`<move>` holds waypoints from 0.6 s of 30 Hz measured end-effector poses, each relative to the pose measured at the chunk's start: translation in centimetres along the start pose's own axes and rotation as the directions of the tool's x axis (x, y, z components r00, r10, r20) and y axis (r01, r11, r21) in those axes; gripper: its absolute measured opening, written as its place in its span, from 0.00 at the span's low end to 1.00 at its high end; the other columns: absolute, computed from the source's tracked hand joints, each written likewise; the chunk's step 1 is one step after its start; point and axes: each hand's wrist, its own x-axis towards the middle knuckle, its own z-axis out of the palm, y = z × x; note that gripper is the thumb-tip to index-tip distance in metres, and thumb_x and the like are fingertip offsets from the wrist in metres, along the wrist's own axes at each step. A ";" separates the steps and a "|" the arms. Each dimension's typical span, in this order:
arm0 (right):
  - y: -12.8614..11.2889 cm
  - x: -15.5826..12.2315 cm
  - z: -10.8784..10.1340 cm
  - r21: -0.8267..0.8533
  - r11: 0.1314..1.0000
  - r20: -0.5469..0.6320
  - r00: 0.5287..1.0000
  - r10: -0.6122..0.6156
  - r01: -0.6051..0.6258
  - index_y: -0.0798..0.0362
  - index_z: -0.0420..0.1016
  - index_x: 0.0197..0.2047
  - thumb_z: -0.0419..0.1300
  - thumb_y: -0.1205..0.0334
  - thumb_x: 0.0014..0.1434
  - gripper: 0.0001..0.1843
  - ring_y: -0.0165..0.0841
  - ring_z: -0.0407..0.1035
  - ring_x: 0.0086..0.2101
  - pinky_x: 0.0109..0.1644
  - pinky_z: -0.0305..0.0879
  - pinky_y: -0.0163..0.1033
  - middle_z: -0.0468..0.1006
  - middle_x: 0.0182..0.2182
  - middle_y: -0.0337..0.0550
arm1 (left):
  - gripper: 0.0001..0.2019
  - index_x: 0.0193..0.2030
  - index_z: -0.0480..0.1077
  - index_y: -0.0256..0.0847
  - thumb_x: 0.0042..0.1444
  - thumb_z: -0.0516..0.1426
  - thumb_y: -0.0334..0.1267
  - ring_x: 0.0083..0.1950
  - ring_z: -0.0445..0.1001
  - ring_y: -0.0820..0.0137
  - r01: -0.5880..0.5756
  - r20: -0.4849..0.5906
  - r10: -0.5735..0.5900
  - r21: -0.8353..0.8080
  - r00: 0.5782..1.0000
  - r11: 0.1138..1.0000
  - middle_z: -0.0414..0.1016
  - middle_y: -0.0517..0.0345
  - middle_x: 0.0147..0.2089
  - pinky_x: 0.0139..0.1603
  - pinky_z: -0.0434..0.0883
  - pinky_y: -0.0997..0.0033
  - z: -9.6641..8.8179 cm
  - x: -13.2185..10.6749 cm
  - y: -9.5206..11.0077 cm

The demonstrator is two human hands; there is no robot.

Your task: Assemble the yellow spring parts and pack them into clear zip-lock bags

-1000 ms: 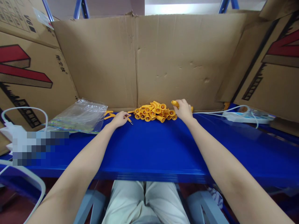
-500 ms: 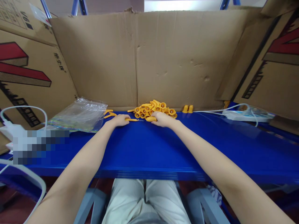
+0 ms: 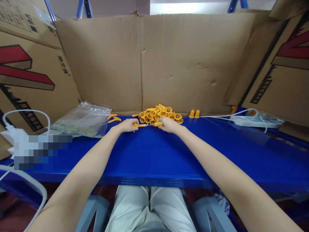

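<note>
My left hand (image 3: 128,125) is closed on a yellow ridged handle (image 3: 142,125), whose ribbed shaft points right, toward my other hand. In my right hand (image 3: 169,124) the fingers pinch a smooth yellow plastic piece (image 3: 158,124), its far end hidden by the hand. A thin, shiny strand (image 3: 150,124), perhaps a small chain or spring, shows in the narrow gap between the two parts. Directly behind lies a heap of yellow cone-mouthed pieces (image 3: 163,113), many with their round openings toward me.
Two yellow cups (image 3: 194,113) stand right of the heap. Loose yellow handles (image 3: 114,119) lie beside clear plastic bags (image 3: 83,119) on the left. A white power strip (image 3: 256,120) with cables is at the right. Cardboard (image 3: 183,64) walls the blue table (image 3: 154,154) behind.
My left hand has shifted slightly right with the ridged handle, bringing it nearer the piece in my right hand. More of the handle's left end now shows at my fingers.
</note>
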 end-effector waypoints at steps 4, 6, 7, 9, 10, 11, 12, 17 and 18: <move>0.0 0.0 0.0 0.041 0.999 -0.005 1.000 -0.015 0.015 0.56 0.70 0.37 0.57 0.63 0.56 0.07 0.39 0.70 0.40 0.39 0.63 0.37 0.75 0.39 0.50 | 0.12 0.38 0.68 0.43 0.44 0.53 0.39 0.29 0.71 0.70 -0.012 -0.031 0.013 0.042 0.999 0.999 0.75 0.62 0.28 0.29 0.61 0.75 0.1 0.2 0.1; 0.1 0.1 0.0 0.054 0.999 -0.009 1.000 -0.006 0.007 0.56 0.70 0.37 0.57 0.63 0.56 0.07 0.38 0.70 0.39 0.39 0.63 0.37 0.75 0.39 0.49 | 0.13 0.38 0.68 0.42 0.44 0.53 0.39 0.30 0.71 0.70 -0.019 -0.034 0.021 0.050 0.999 0.999 0.75 0.61 0.28 0.29 0.60 0.74 0.1 0.2 0.1; 0.2 0.1 0.0 0.058 0.998 -0.014 1.000 -0.003 0.004 0.56 0.70 0.37 0.58 0.63 0.55 0.07 0.38 0.70 0.39 0.40 0.63 0.37 0.75 0.38 0.49 | 0.13 0.39 0.68 0.42 0.44 0.53 0.38 0.30 0.71 0.69 -0.021 -0.033 0.022 0.050 0.999 0.999 0.74 0.61 0.28 0.29 0.60 0.74 0.1 0.2 0.1; 0.4 0.1 0.0 0.064 0.998 -0.030 1.000 -0.008 0.010 0.57 0.71 0.37 0.58 0.64 0.55 0.07 0.37 0.70 0.39 0.41 0.64 0.37 0.75 0.38 0.49 | 0.13 0.39 0.68 0.42 0.44 0.53 0.38 0.30 0.71 0.69 -0.014 -0.033 0.016 0.050 0.999 0.999 0.74 0.61 0.28 0.29 0.60 0.74 0.1 0.1 0.1; 0.5 0.2 0.0 0.068 0.998 -0.034 0.999 -0.014 0.016 0.57 0.71 0.37 0.59 0.64 0.55 0.07 0.37 0.70 0.40 0.42 0.64 0.38 0.75 0.38 0.49 | 0.13 0.39 0.68 0.42 0.44 0.53 0.38 0.30 0.71 0.69 -0.008 -0.033 0.010 0.052 0.999 0.999 0.74 0.61 0.28 0.30 0.60 0.74 0.1 0.1 0.1; 0.6 0.2 0.0 0.074 0.997 -0.037 0.999 -0.018 0.021 0.57 0.71 0.37 0.59 0.65 0.54 0.07 0.38 0.71 0.40 0.42 0.64 0.38 0.75 0.38 0.49 | 0.13 0.39 0.68 0.42 0.44 0.53 0.39 0.31 0.71 0.69 -0.004 -0.034 0.006 0.053 0.999 0.999 0.75 0.60 0.29 0.30 0.60 0.74 0.0 0.0 0.1; 0.6 0.2 0.0 0.080 0.997 -0.037 0.999 -0.021 0.023 0.57 0.71 0.37 0.59 0.65 0.54 0.07 0.38 0.71 0.40 0.42 0.65 0.38 0.75 0.38 0.49 | 0.13 0.39 0.68 0.42 0.44 0.53 0.39 0.31 0.71 0.69 0.001 -0.037 0.001 0.056 0.999 0.998 0.75 0.60 0.29 0.30 0.60 0.74 0.0 0.0 0.2; 0.8 0.2 0.0 0.095 0.995 -0.047 0.999 -0.005 0.010 0.59 0.72 0.38 0.60 0.65 0.54 0.08 0.41 0.71 0.41 0.44 0.65 0.41 0.75 0.39 0.52 | 0.14 0.39 0.68 0.42 0.44 0.53 0.39 0.31 0.70 0.68 0.008 -0.040 -0.005 0.067 0.999 0.998 0.74 0.60 0.29 0.29 0.59 0.74 -0.1 0.0 0.2; 0.8 0.2 0.1 0.100 0.995 -0.046 0.999 -0.004 0.009 0.59 0.72 0.39 0.60 0.65 0.54 0.09 0.42 0.71 0.42 0.45 0.65 0.42 0.75 0.39 0.53 | 0.14 0.39 0.68 0.42 0.44 0.53 0.39 0.31 0.70 0.68 0.008 -0.040 -0.005 0.065 0.999 0.998 0.74 0.60 0.28 0.29 0.59 0.74 -0.1 0.0 0.2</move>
